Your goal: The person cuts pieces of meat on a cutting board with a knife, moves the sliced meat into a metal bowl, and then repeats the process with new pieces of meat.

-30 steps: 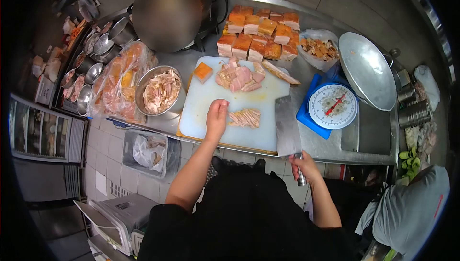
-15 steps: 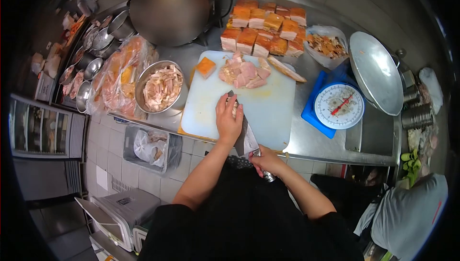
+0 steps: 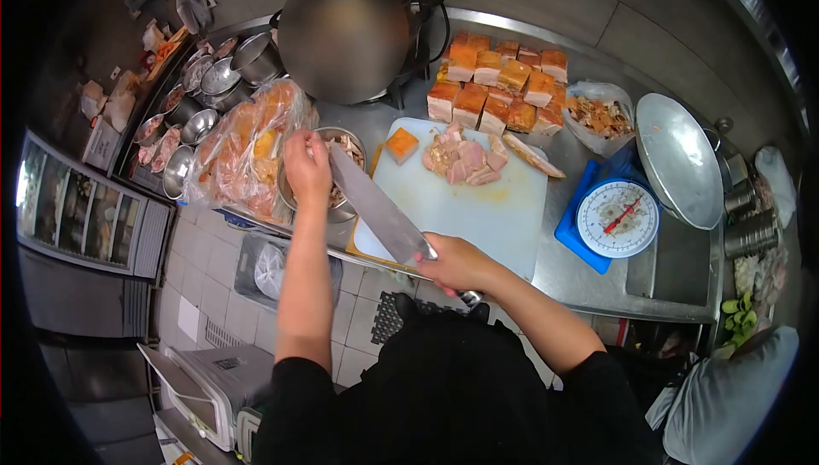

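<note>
My right hand (image 3: 461, 264) is closed round the handle of a cleaver (image 3: 374, 206), near the cutting board's front edge. Its blade slants up and left, with the tip over a steel bowl (image 3: 358, 137) of chopped meat. Against that tip, above the bowl, is my left hand (image 3: 307, 168). Its fingers are bent and close together, hiding anything in them. On the white cutting board (image 3: 499, 226) lie a pile of sliced pork (image 3: 465, 158), a square of roast pork (image 3: 401, 144) with orange skin, and a long strip of pork (image 3: 534, 156) at the far right edge.
Stacked roast pork blocks (image 3: 499, 81) stand behind the board, beside a bag of scraps (image 3: 600, 115). A blue scale (image 3: 618, 217) with a metal pan (image 3: 679, 158) is at right. Left are a bag of meat (image 3: 243, 158) and several steel bowls (image 3: 200, 126); a blurred wok (image 3: 344, 34) is behind.
My left hand has moved left from the board to above the steel bowl. The cleaver, still in my right hand, has swung its tip left to the bowl. The view has shifted slightly.
</note>
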A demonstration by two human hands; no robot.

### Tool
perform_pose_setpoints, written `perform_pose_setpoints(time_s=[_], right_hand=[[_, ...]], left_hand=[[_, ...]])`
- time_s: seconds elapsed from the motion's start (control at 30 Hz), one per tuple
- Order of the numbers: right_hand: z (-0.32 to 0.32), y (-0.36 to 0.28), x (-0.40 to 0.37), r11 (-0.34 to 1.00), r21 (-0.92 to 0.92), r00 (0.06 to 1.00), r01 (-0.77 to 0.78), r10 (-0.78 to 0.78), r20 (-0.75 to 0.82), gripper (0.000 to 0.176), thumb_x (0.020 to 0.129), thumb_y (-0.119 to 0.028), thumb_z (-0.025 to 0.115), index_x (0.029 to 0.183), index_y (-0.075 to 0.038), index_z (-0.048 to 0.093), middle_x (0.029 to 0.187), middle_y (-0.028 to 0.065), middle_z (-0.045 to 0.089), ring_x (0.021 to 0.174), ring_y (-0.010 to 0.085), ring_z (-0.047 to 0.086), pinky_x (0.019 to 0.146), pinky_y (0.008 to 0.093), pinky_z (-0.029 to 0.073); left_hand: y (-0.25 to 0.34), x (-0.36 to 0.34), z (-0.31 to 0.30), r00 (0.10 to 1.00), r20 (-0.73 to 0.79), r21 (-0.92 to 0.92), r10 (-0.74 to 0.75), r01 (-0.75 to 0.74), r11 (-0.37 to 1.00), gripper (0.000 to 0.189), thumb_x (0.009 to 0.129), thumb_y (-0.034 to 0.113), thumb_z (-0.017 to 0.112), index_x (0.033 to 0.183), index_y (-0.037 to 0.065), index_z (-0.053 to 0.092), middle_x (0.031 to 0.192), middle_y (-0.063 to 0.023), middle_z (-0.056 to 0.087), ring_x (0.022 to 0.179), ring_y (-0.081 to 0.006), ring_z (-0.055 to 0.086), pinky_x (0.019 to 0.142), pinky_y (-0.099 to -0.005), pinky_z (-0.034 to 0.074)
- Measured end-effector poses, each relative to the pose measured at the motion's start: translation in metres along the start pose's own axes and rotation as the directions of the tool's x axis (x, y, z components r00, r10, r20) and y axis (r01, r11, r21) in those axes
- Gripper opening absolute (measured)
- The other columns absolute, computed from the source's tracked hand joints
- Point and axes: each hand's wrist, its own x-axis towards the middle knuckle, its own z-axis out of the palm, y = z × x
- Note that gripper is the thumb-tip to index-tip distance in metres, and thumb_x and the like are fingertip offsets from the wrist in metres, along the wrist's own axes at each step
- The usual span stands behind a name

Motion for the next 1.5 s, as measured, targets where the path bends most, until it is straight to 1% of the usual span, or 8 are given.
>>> perform_pose_setpoints(time_s=[0.17,0.37,0.43,0.7,0.9,1.07,1.37,1.5], right_hand=[[-0.004,0.05,-0.041,0.981,0.178,0.995,-0.08,0.09,-0.051,0.024,0.096,-0.018,0.067,0.113,-0.005,0.056,0.061,0.0024,0.057,0.046,0.0125,0.056,0.046,0.0299,0.044],[-0.017,0.089,-0.115,0.927,0.245,0.923,-0.283,0.333,-0.194,0.026,0.095,-0.016,0.067,0.115,-0.003,0.058,0.064,0.0034,0.058,0.045,0.0128,0.055,0.044,0.0301,0.044],[-0.017,0.108,-0.131,0.911,0.282,0.884,-0.301,0.377,-0.276,0.025,0.095,-0.018,0.067,0.114,-0.005,0.059,0.065,0.0031,0.058,0.045,0.013,0.055,0.045,0.0308,0.044],[-0.021,0.126,-0.161,0.91,0.074,0.822,-0.407,0.4,-0.405,0.026,0.093,-0.019,0.064,0.113,-0.003,0.058,0.069,0.0142,0.066,0.048,0.0216,0.063,0.048,0.0374,0.05],[-0.015,0.164,-0.158,0.928,0.063,0.841,-0.367,0.36,-0.405,0.028,0.092,-0.022,0.064,0.112,-0.003,0.06,0.065,0.0088,0.063,0.049,0.0193,0.063,0.049,0.0361,0.051],[-0.018,0.169,-0.158,0.926,0.153,0.847,-0.346,0.378,-0.374,0.028,0.093,-0.023,0.064,0.113,-0.005,0.06,0.064,0.0079,0.063,0.046,0.0177,0.061,0.049,0.0347,0.051],[-0.019,0.177,-0.16,0.908,0.169,0.844,-0.383,0.418,-0.336,0.034,0.095,-0.029,0.065,0.12,-0.006,0.059,0.066,0.0085,0.065,0.048,0.0184,0.063,0.051,0.0354,0.052],[-0.016,0.179,-0.17,0.893,0.165,0.816,-0.418,0.449,-0.364,0.04,0.096,-0.032,0.066,0.125,-0.005,0.059,0.07,0.0092,0.068,0.051,0.0192,0.065,0.053,0.0355,0.052]], left_hand=[[-0.055,0.013,0.003,0.927,0.375,0.278,0.004,-0.117,0.953,0.026,0.103,0.025,0.06,0.107,0.001,0.07,0.103,-0.0198,0.07,0.097,-0.0441,0.064,0.087,-0.0498,0.05],[-0.051,-0.023,0.001,0.81,0.585,0.374,0.049,-0.323,0.87,0.052,0.108,0.043,0.047,0.147,0.009,0.055,0.155,-0.0182,0.05,0.145,-0.0367,0.045,0.118,-0.055,0.034],[-0.039,-0.023,-0.002,0.655,0.717,0.462,-0.239,-0.19,0.866,0.071,0.108,0.054,0.039,0.165,0.014,0.028,0.173,-0.0115,0.023,0.16,-0.031,0.018,0.127,-0.0585,0.012],[-0.032,-0.023,0.0,0.572,0.758,0.517,-0.312,-0.236,0.823,0.076,0.107,0.065,0.026,0.168,0.02,0.019,0.175,-0.0085,0.017,0.161,-0.0328,0.015,0.126,-0.0644,0.006],[-0.024,-0.01,0.006,0.844,0.508,0.457,-0.169,-0.099,0.884,0.043,0.106,0.039,0.051,0.14,0.017,0.066,0.157,-0.0123,0.051,0.153,-0.032,0.037,0.123,-0.0697,0.009],[0.091,-0.022,0.064,0.9,0.373,0.005,0.225,-0.244,0.97,0.022,0.093,0.019,0.07,0.109,0.006,0.074,0.115,-0.0165,0.074,0.105,-0.0388,0.069,0.092,-0.046,0.053],[0.241,-0.106,0.246,0.551,0.505,-0.365,0.664,-0.561,0.743,0.041,0.083,0.005,0.065,0.124,0.008,0.071,0.126,-0.0131,0.072,0.125,-0.0305,0.063,0.111,-0.0553,0.04],[0.264,-0.103,0.287,0.347,0.801,-0.264,0.488,-0.527,0.808,0.036,0.083,0.009,0.063,0.117,0.009,0.073,0.123,-0.013,0.072,0.122,-0.0311,0.064,0.109,-0.0566,0.038]])
